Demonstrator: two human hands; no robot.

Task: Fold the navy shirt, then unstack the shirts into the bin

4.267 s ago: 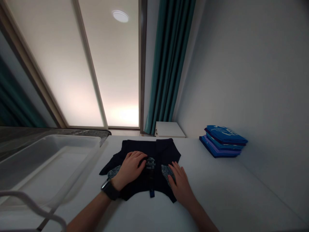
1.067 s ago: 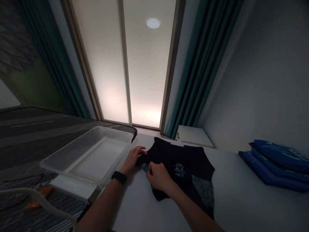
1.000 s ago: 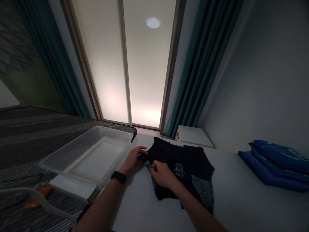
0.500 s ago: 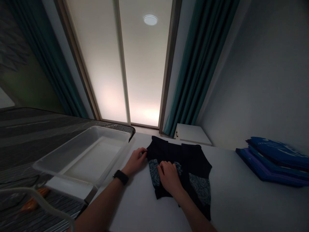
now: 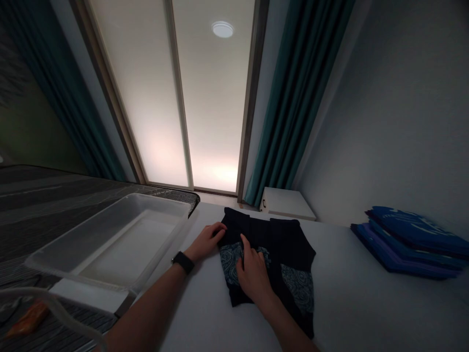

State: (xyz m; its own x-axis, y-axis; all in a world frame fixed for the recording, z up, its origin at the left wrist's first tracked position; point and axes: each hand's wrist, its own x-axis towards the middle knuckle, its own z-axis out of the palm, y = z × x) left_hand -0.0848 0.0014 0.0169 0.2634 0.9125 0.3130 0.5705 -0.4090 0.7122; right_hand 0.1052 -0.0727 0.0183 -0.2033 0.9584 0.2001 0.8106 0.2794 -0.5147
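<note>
A dark navy garment [image 5: 293,244] with grey-blue paisley panels lies spread on the white table [image 5: 205,313]. It looks like a pair of shorts or a short top; I cannot tell which. At its upper left edge, my left hand [image 5: 207,239] has the fabric pinched between thumb and fingers; a black watch [image 5: 182,262] is on that wrist. My right hand [image 5: 253,274] rests on the left half of the garment, over a paisley panel. Its index finger is stretched out towards the top edge and the other fingers are slightly bent, with no fabric visibly gripped.
Left of the table stands a translucent plastic bin [image 5: 135,244], with nothing seen inside. A stack of folded blue and purple clothes [image 5: 414,244] lies at the right. Behind the table are a white cabinet [image 5: 287,203], teal curtains [image 5: 289,107] and frosted sliding doors [image 5: 212,107].
My right index finger has stretched forward and the hand has flattened from a more curled shape. My left hand stays at the garment's edge. The view has shifted slightly to the right.
</note>
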